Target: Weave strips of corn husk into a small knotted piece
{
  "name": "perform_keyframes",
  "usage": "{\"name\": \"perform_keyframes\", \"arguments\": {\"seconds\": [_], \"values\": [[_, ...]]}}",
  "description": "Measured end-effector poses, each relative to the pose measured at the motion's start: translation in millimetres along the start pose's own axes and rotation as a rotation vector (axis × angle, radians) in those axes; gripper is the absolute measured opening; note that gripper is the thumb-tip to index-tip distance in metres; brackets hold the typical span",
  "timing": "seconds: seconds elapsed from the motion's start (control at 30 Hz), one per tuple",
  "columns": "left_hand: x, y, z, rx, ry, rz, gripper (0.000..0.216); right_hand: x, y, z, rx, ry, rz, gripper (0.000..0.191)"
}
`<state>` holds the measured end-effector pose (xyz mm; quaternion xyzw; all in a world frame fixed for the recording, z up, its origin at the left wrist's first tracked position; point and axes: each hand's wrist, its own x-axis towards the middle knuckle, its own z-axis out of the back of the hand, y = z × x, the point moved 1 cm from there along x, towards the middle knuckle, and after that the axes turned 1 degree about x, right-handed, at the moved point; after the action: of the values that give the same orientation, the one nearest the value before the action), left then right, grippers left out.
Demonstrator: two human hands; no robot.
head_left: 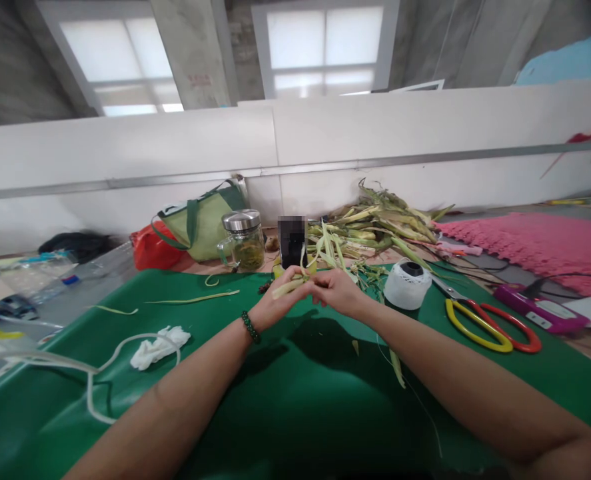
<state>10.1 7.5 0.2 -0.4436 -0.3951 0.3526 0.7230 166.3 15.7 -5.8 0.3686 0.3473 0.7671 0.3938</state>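
Observation:
A pale green strip of leaf or husk [289,287] is held in front of me over the green mat [295,393]. My left hand [275,303], with a beaded bracelet at the wrist, is closed around it. My right hand [342,292] meets it from the right, fingertips pinched at the strip's end; exactly what lies between them is too small to make out. Just beyond the hands stands a dark phone [294,252], partly blurred out. Right of my right hand is a spool of white thread [406,287], and a loose thread trails down the mat.
Scissors with yellow and red handles [490,327] lie at the right. Behind are a pile of husks [380,220], a glass mug [245,243] and a green bag [200,223]. A crumpled tissue [160,347] and a white cable [91,383] lie left. A purple device [540,310] sits far right.

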Motion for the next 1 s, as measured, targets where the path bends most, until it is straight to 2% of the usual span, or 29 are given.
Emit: {"name": "perform_keyframes", "arguments": {"seconds": [0.07,0.1,0.2,0.3,0.43,0.6,0.7,0.77,0.8,0.87,0.93,1.0], "values": [[3,5,0,0.063,-0.106,0.027,0.032,-2,2,-2,-0.148,0.038,0.073,0.022],[5,8,0,0.126,-0.121,0.038,0.033,-3,3,-3,-0.205,0.059,0.097,0.022],[6,11,1,0.31,-0.096,0.026,0.033,-6,7,-3,-0.313,0.084,0.128,0.025],[4,8,4,0.424,-0.082,0.047,0.039,-7,8,0,-0.409,0.044,0.151,0.023],[1,-1,9,0.565,-0.106,0.094,0.047,-7,8,2,-0.547,-0.001,0.138,0.032],[-1,-3,12,0.621,-0.121,0.079,0.041,-8,9,0,-0.73,-0.024,0.181,0.032],[-1,1,11,0.536,-0.097,0.193,0.037,-10,11,-1,-0.77,-0.029,0.2,0.03],[0,2,11,0.48,-0.059,0.301,0.04,-11,12,-2,-0.758,-0.039,0.215,0.028],[0,1,11,0.481,-0.051,0.302,0.041,-11,13,-2,-0.735,-0.042,0.215,0.027],[2,-3,12,0.538,-0.07,0.184,0.036,-10,13,-4,-0.614,-0.021,0.178,0.027],[2,-8,11,0.593,-0.105,0.045,0.027,-8,11,-5,-0.361,0.047,0.092,0.028],[3,-9,10,0.563,-0.129,0.027,0.027,-4,7,-7,-0.052,0.118,-0.02,0.029]]}}
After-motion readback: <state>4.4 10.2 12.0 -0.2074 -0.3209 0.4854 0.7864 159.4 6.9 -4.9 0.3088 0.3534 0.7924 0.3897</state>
